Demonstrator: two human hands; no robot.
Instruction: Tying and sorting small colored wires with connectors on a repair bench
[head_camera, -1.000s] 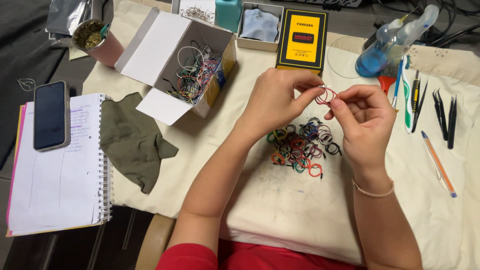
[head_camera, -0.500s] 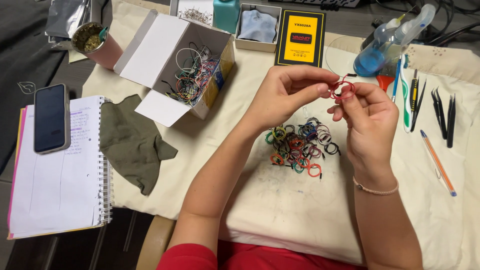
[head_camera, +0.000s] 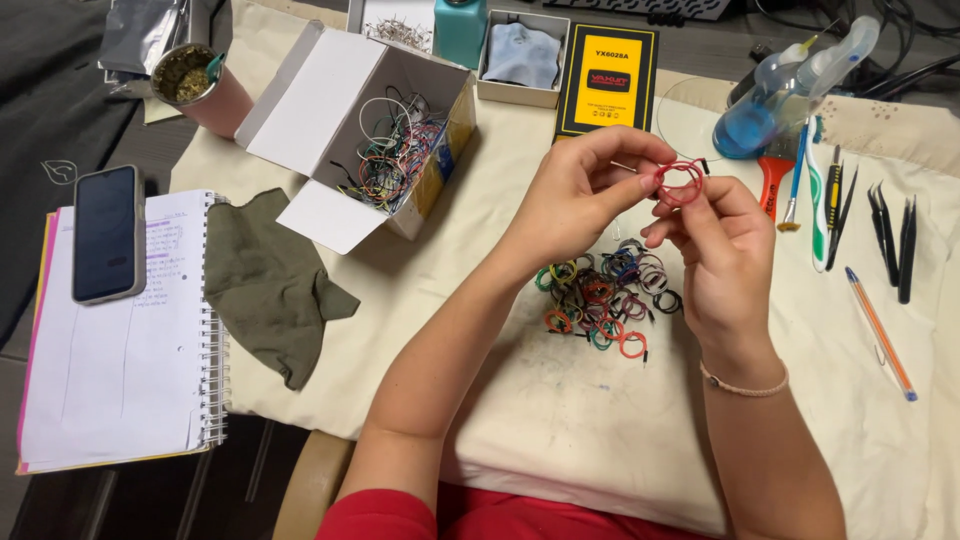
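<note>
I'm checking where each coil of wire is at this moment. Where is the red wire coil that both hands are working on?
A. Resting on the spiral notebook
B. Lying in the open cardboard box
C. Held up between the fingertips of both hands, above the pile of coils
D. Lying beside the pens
C: the red wire coil is pinched between the left hand and the right hand, raised above the pile of coloured coils on the cloth.

The scene is evenly and fairly brightly lit from above, with soft indoor light and no harsh glare. Shadows are faint: a soft one falls on the cream cloth (head_camera: 560, 420) beneath the forearms, and the inside of the open cardboard box (head_camera: 330, 110) is slightly shaded. The blue spray bottle (head_camera: 790, 95) catches a mild sheen. Focus is sharp across the middle; the dark corners at the top left and bottom left are dimmer and lose detail. Straight edges bend little towards the frame borders.
</note>
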